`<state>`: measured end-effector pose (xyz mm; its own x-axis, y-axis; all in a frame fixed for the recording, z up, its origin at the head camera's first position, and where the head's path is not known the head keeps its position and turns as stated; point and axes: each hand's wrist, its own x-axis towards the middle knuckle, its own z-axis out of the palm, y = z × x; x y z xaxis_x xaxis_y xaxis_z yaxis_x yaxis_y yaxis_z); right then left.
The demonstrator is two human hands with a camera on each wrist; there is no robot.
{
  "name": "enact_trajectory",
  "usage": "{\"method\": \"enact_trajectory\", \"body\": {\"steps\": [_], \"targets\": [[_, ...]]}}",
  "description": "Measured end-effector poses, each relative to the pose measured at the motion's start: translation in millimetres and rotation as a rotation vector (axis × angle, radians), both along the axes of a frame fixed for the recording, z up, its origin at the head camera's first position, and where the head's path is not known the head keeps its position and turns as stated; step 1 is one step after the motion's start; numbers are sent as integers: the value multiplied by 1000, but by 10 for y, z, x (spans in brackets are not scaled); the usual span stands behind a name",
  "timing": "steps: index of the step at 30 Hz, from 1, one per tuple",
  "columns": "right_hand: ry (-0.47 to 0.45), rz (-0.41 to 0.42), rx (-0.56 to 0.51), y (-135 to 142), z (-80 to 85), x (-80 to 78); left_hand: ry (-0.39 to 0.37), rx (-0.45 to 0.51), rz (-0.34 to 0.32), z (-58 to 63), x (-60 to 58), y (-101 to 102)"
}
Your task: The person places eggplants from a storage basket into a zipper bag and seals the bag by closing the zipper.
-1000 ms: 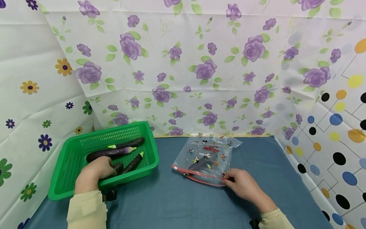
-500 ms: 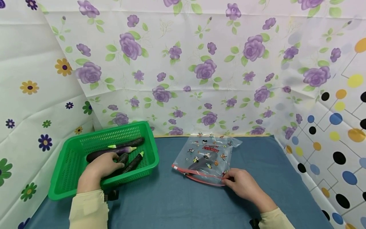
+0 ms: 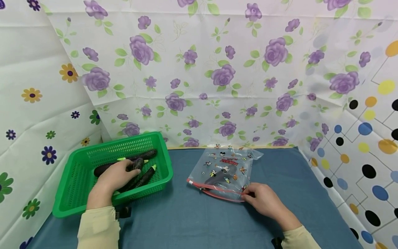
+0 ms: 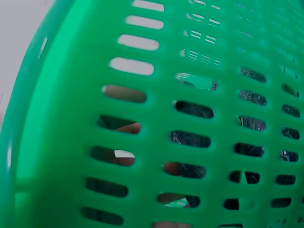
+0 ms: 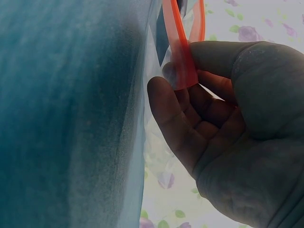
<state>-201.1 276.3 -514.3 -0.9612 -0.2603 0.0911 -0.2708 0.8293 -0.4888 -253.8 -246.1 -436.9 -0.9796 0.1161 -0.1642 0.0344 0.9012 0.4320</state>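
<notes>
Green perforated basket [image 3: 168, 169] – placed on the counter [image 3: 174, 221], several dark eggplants [image 3: 146, 178] contained. Within it, one dark eggplant [image 3: 138, 164] is grasped between the fingers of the left hand [image 3: 115, 174]. Clear cartoon-printed bag [image 3: 228, 162], red-edged – laid nearby, its edge pinched by the right hand [image 3: 264, 199]; a dark elongated item [image 3: 217, 178] is seen inside.

You have one left hand [image 3: 113, 175], one right hand [image 3: 265, 201] and two sleeves [image 3: 98, 227] in view. Before you are one plastic basket [image 3: 72, 183], one zip-lock bag [image 3: 239, 181] and one tablecloth [image 3: 177, 221]. You can count four long eggplants [image 3: 146, 177] in the basket and at least one bagged eggplant [image 3: 219, 178]; around you hang three printed cloths [image 3: 202, 114].
</notes>
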Motion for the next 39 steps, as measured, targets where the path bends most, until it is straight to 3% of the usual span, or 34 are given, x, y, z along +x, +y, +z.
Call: {"method": "enact_trajectory", "body": {"steps": [8, 39], "targets": [[-1, -4, -3, 8, -18, -2, 49, 14, -31, 4, -25, 53], [6, 5, 1, 15, -21, -14, 197, 56, 0, 52, -57, 300]]}}
